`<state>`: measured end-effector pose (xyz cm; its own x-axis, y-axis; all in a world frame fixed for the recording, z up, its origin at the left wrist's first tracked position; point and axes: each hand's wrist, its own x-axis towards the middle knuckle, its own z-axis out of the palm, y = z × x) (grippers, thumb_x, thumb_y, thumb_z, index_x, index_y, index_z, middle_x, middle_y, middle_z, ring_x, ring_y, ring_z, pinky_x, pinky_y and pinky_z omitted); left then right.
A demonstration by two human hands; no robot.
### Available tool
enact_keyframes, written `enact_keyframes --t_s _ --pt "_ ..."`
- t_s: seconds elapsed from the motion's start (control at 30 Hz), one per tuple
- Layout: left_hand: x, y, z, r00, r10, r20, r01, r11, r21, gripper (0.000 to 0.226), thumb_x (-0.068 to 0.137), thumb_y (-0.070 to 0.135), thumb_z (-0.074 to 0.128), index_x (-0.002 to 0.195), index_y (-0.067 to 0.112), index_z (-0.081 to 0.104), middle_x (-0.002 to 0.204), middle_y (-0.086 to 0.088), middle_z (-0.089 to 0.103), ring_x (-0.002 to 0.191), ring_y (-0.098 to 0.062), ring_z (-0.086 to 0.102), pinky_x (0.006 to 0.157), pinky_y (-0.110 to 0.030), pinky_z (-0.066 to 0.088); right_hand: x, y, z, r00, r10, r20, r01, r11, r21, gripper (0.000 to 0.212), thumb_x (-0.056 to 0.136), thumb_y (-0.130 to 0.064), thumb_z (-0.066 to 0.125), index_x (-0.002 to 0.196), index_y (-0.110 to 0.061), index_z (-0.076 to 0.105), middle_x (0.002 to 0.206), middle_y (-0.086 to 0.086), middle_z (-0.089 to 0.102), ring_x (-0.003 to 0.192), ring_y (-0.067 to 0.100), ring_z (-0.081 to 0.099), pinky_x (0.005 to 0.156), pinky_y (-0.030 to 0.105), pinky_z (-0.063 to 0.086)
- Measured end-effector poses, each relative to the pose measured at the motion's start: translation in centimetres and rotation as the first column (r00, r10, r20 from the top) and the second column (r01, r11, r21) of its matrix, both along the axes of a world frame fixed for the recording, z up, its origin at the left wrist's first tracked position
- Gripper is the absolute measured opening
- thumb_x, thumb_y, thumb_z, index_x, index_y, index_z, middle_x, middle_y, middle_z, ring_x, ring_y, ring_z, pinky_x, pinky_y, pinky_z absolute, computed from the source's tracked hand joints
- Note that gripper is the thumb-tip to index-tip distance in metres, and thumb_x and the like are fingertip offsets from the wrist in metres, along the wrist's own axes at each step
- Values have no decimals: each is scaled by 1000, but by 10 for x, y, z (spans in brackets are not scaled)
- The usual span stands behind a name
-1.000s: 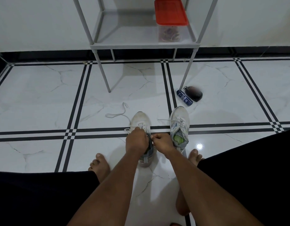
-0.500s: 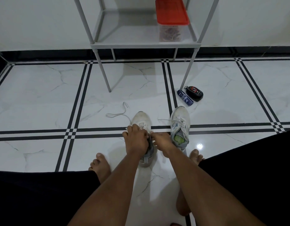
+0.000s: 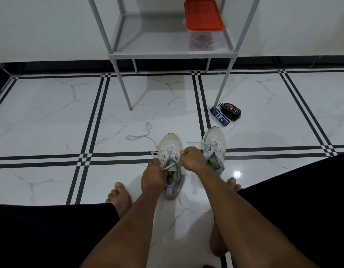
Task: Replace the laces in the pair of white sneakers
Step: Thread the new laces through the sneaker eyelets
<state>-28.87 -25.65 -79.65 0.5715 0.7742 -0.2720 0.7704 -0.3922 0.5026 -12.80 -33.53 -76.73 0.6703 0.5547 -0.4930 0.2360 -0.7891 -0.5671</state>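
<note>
The left hand grips the left sneaker at its collar. The right hand pinches its lace, just right of the eyelets.

The floor is of glossy white tiles with grey marble veins and black stripes, and it mirrors a lamp as a bright spot. The two sneakers look like matt white cloth or mesh with grey parts; their laces are flat woven cloth. The rack has smooth grey tubes, matt. The box is clear plastic with a smooth red plastic lid.
</note>
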Motion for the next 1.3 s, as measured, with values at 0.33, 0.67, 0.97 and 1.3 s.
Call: enact_keyframes --t_s 0.33,0.67,0.97,1.3 --pt "-6 4 -10 988 87 131 -69 989 -133 40 78 34 87 81 17 52 86 -1 58 82 -25 60 72 -39 48 45 0 58 417 -236 -878 817 520 248 38 105 -47 62 110 -10 69 103 -2 79 82 9 74 77 31 61" --pt "-12 -3 -9 977 -32 212 30 999 12 24 92 35 75 108 17 74 103 -5 68 96 -28 65 81 -37 50 -13 -4 -7 999 -48 -7 47 997 -53 49 95 -36 71 58 -7 58 64 7 60 67 26 63 61 31 47" --pt "-4 2 -9 994 -31 101 34 999 -22 26 95 49 67 94 23 69 98 2 61 89 -25 62 73 -36 48 47 -1 60 317 -64 -946 873 409 265 28 99 -38 75 106 -11 72 99 0 72 84 12 64 81 30 57" --pt "-4 0 -7 995 -57 77 54 998 34 24 97 45 64 101 22 69 106 0 62 97 -25 63 79 -38 50 -15 -8 -7 964 -212 -161 222 974 44 34 91 -23 74 73 5 72 72 17 69 69 25 64 69 37 55"
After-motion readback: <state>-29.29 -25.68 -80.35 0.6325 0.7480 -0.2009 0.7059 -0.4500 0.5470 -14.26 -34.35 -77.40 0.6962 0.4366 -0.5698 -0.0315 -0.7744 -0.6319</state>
